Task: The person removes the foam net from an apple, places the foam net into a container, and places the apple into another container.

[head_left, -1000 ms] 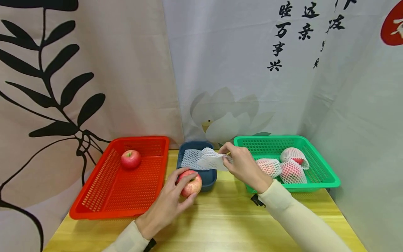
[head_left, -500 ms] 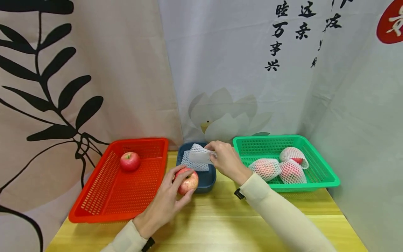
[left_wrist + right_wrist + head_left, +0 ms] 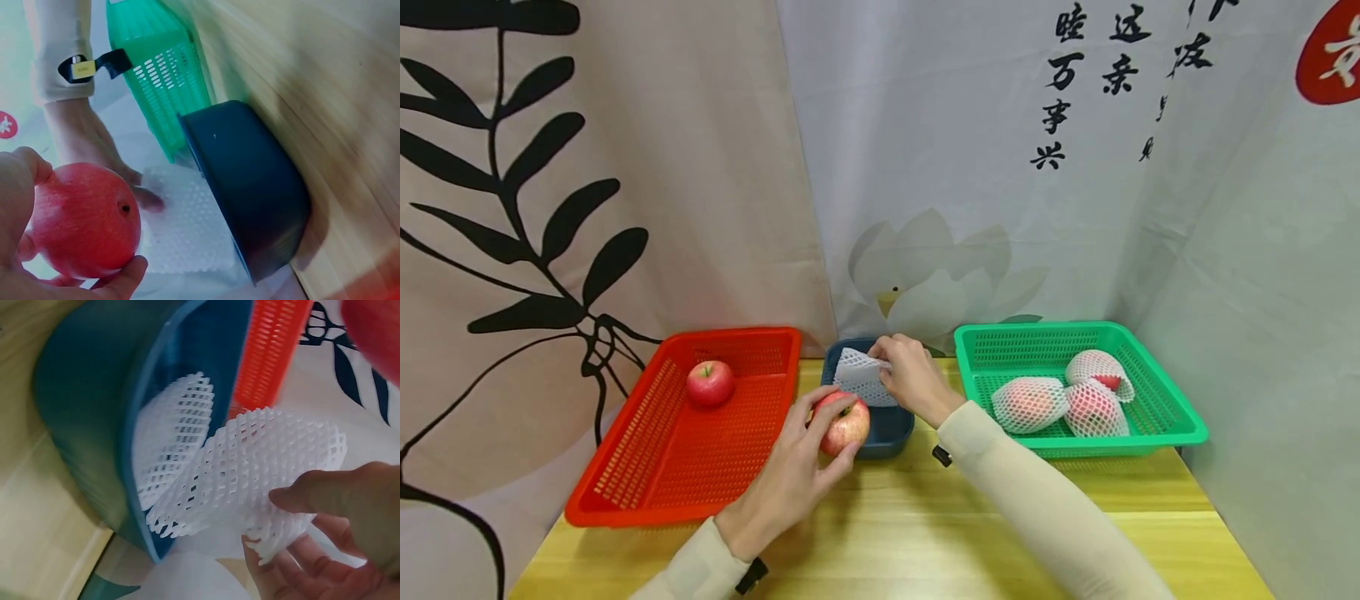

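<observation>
My left hand (image 3: 790,462) grips a red-and-yellow apple (image 3: 847,426) just in front of the small blue bin (image 3: 886,446). In the left wrist view the apple (image 3: 87,219) sits between thumb and fingers, its stem hollow facing right. My right hand (image 3: 917,379) is over the bin and pinches a white foam mesh sleeve (image 3: 856,367) by one end. The right wrist view shows this foam sleeve (image 3: 269,469) hanging flat at the bin's rim, thumb on top and fingers beneath. Another white foam sleeve (image 3: 175,437) lies inside the bin.
A red basket (image 3: 685,492) at left holds one bare apple (image 3: 711,383). At right stands a green basket (image 3: 1150,433) with several apples in foam sleeves (image 3: 1030,404). All rest on a wooden table (image 3: 1000,533), with a printed cloth (image 3: 940,125) hanging behind.
My right hand has moved left with the foam sleeve, from beside the green basket to over the blue bin. My left hand still grips the apple and has shifted slightly left.
</observation>
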{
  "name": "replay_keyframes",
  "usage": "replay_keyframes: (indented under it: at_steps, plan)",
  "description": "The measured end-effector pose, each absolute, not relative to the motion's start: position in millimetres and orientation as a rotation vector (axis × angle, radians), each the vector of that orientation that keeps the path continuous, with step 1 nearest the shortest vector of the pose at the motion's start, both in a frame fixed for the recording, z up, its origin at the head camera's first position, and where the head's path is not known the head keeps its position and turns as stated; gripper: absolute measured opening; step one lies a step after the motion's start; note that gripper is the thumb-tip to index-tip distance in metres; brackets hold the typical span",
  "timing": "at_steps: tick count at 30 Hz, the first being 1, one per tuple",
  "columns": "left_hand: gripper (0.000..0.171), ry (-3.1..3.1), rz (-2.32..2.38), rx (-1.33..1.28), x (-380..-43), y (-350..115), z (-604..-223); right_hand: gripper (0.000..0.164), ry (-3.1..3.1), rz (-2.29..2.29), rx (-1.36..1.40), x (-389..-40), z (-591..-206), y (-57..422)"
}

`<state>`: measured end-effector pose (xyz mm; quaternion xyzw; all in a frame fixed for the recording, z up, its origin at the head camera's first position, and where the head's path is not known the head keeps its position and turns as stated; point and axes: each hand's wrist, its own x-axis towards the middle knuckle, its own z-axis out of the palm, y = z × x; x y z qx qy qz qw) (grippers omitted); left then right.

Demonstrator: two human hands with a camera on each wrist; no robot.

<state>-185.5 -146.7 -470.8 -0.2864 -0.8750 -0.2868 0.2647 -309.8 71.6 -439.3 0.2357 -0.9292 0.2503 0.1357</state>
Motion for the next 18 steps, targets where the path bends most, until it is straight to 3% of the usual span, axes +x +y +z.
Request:
replay_keyframes:
  at_steps: [18]
  plan:
    - [0.063, -2.355, -0.807, -0.706, -186.3, -159.0, -458.8, 0.02, -2.891, 0.538, 0.938, -320.4, -471.9, 55.1]
